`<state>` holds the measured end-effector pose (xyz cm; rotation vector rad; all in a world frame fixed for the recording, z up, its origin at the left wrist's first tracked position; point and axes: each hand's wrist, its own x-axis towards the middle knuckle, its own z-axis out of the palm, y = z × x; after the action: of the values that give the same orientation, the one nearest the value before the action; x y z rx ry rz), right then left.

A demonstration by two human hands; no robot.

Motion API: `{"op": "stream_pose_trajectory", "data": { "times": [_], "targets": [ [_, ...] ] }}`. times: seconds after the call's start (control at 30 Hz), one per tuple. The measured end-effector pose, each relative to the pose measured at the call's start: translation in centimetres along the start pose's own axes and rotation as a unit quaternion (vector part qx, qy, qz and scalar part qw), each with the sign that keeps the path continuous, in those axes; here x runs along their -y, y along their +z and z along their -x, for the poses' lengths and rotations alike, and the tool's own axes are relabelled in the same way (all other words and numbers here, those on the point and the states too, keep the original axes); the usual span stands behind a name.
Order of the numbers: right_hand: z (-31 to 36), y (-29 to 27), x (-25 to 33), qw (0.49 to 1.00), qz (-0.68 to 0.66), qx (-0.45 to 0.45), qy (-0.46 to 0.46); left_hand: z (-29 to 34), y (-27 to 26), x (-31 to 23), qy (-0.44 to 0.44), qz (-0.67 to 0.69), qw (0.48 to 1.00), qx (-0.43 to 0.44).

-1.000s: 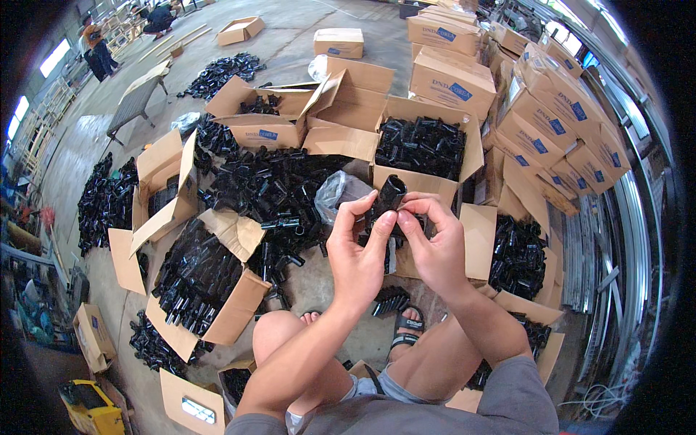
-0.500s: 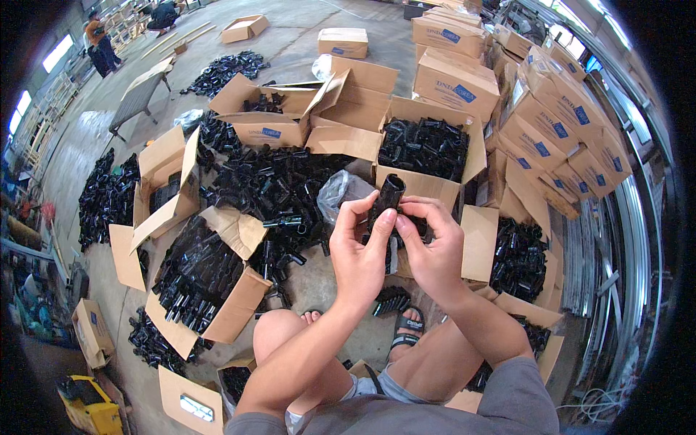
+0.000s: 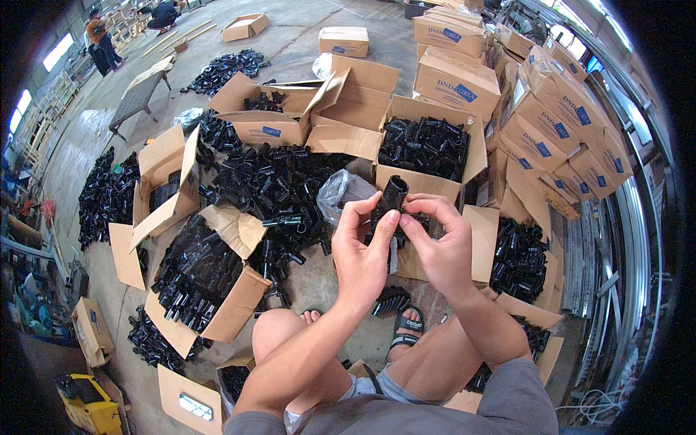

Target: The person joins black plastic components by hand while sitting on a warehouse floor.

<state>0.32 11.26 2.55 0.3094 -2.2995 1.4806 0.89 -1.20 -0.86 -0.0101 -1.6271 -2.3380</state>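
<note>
A short black tubular pipe fitting (image 3: 394,191) stands upright in front of me, its round open end facing up. My left hand (image 3: 360,254) is closed around it, with thumb and fingers on its sides. Against the fitting's right side, my right hand (image 3: 442,250) pinches thumb and fingertips together. Whatever small part sits between those fingertips is hidden. Below my hands, a few more black fittings (image 3: 391,300) lie on the floor beside my sandalled foot (image 3: 408,328).
Open cartons of black fittings surround me, including a carton (image 3: 475,156) ahead and a carton (image 3: 239,301) at left. Loose fittings (image 3: 268,185) are heaped between them. Closed cartons (image 3: 565,123) are stacked at right beside long metal profiles (image 3: 623,239). Two people are far off at upper left.
My right hand has shifted slightly right, its fingers drawing a little away from the fitting's rim. The left hand still holds the fitting in nearly the same place.
</note>
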Motion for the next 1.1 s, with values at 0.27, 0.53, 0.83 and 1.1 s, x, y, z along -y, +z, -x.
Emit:
{"op": "stream_pose_trajectory", "data": {
  "times": [0.27, 0.53, 0.83, 1.1],
  "targets": [
    [-0.3, 0.2, 0.0, 0.995, 0.083, 0.003, -0.062, -0.1, -0.2, 0.1, 0.010, -0.018, 1.000, -0.001],
    [-0.6, -0.3, -0.8, 0.999, 0.006, 0.037, -0.008, 0.0, -0.3, 0.3, -0.010, -0.036, 0.999, 0.014],
    [-0.2, -0.5, -0.4, 0.999, 0.006, 0.030, 0.013, -0.2, -0.2, 0.4, 0.011, -0.040, 0.999, 0.013],
    [0.1, -0.1, -0.3, 1.000, 0.028, -0.001, -0.013, -0.3, -0.3, 0.5, 0.015, -0.035, 0.999, 0.016]
  ]
}}
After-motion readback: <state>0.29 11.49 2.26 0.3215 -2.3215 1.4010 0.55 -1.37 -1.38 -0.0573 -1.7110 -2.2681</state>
